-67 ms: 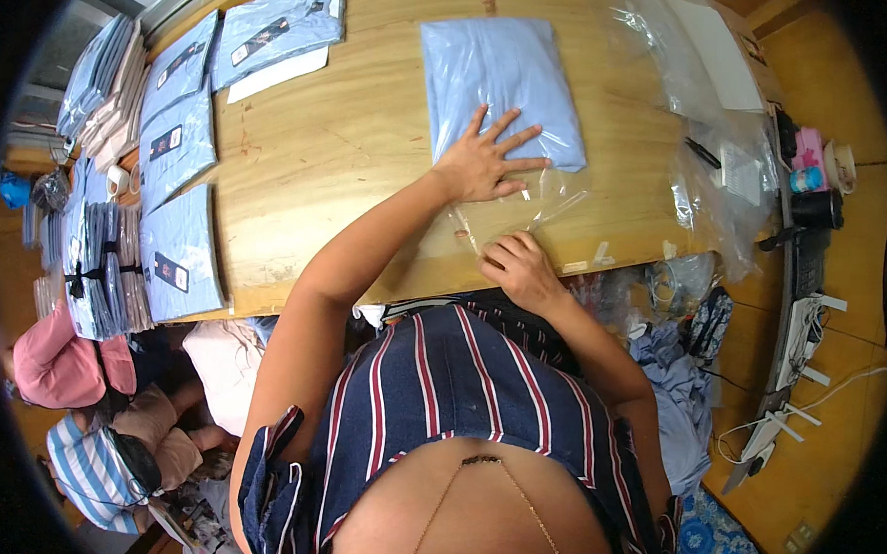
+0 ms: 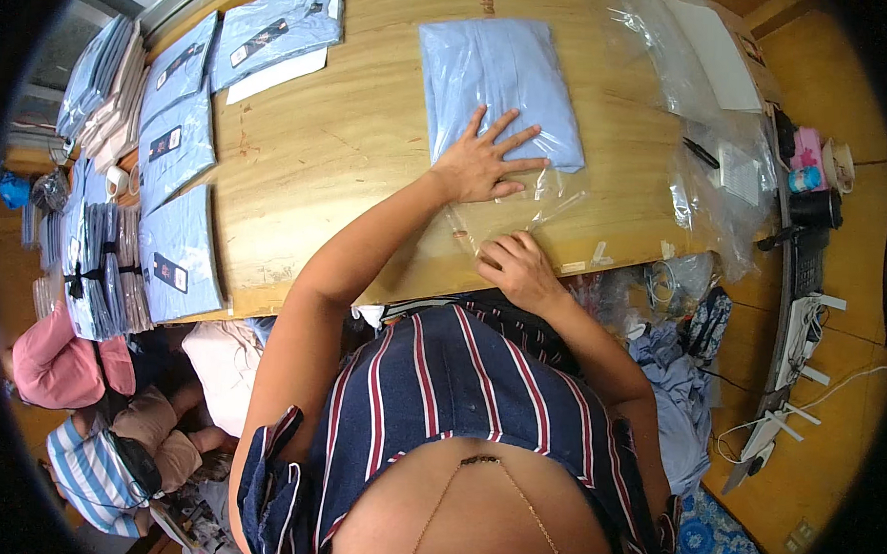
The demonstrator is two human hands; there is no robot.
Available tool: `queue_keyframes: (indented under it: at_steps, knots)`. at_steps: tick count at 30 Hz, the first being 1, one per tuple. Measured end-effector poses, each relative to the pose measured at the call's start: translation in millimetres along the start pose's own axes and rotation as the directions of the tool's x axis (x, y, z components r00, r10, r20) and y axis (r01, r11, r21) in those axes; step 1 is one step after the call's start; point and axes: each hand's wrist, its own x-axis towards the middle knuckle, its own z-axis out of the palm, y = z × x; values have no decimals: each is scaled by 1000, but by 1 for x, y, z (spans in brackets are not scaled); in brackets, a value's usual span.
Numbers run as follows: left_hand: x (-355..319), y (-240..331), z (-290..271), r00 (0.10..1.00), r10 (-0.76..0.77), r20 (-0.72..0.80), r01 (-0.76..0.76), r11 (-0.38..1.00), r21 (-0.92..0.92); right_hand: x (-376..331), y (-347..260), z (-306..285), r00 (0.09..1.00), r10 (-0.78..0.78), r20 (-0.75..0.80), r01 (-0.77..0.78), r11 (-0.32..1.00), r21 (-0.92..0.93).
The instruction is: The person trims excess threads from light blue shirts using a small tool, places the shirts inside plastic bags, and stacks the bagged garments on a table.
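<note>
A folded light-blue shirt (image 2: pixel 497 74) lies in a clear plastic bag on the wooden table in front of me. My left hand (image 2: pixel 479 163) presses flat on the bag's near end, its fingers spread over the shirt's lower edge. The loose clear end of the plastic bag (image 2: pixel 554 195) extends past the shirt toward me. At the table's near edge, my right hand (image 2: pixel 518 270) has its fingers curled together on that loose end. The exact spot under its fingertips is partly hidden.
Several bagged blue shirts (image 2: pixel 180 141) with dark tags line the table's left side, beside stacked folded garments (image 2: pixel 103 94). Clear plastic bags (image 2: pixel 701 179) and a black marker (image 2: pixel 702 152) lie at the right. Two people (image 2: pixel 69 362) are at the lower left.
</note>
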Motion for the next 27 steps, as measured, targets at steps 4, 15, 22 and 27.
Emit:
queue_keyframes:
  at_steps: [4, 15, 22, 27]
  knots:
    - [-26, 13, -11, 994, 107, 2, -107, 994, -12, 4, 1, -19, 987, 135, 83, -119, 977, -177]
    - [-107, 30, -50, 988, 72, 133, -16, 925, -379, -67, 60, -53, 959, 284, -8, -279, 936, -213]
    - [-107, 30, -53, 986, 88, 139, -35, 938, -344, -110, 45, -45, 998, 40, -55, -56, 941, -334]
    - [-92, 27, -70, 977, 97, 192, -7, 907, -421, -106, 39, -53, 998, 54, -32, -61, 960, -272]
